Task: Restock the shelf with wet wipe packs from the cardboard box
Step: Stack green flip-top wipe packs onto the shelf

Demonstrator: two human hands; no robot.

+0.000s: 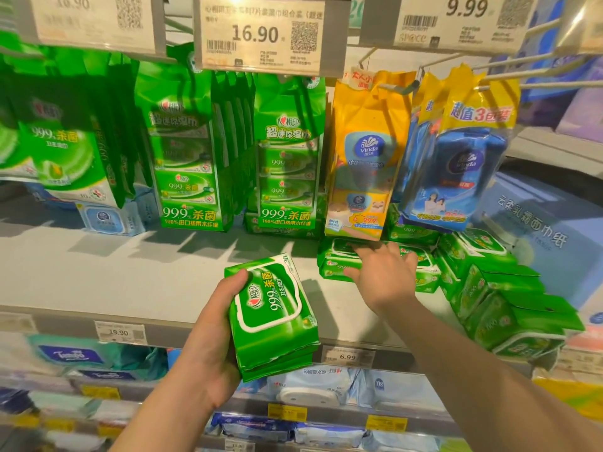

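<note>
**Green wipe packs at a crowded shelf**

The left hand (212,334) grips a small stack of green wet wipe packs (274,318), fingers curled round its left edge, holding it just above the near lip of the grey shelf (130,272). The right hand (385,275) reaches farther in, fingers spread and fairly straight, resting on the shelved green packs (339,259) that lie flat at centre right. To the right of these, more green packs (502,308) lean in a tilted, untidy pile near the shelf edge.

Hanging goods crowd the space above. A yellow hanging pack (365,158) dangles directly over the right hand's fingertips, its lower edge close to the flat packs. A blue hanging pack (456,171) hangs just right of it. Green hanging multipacks (287,164) fill the far left and centre. A price tag (267,34) reading 16.90 sits overhead. A 6.99 label (347,356) is on the shelf's front edge, beneath the held stack.
</note>
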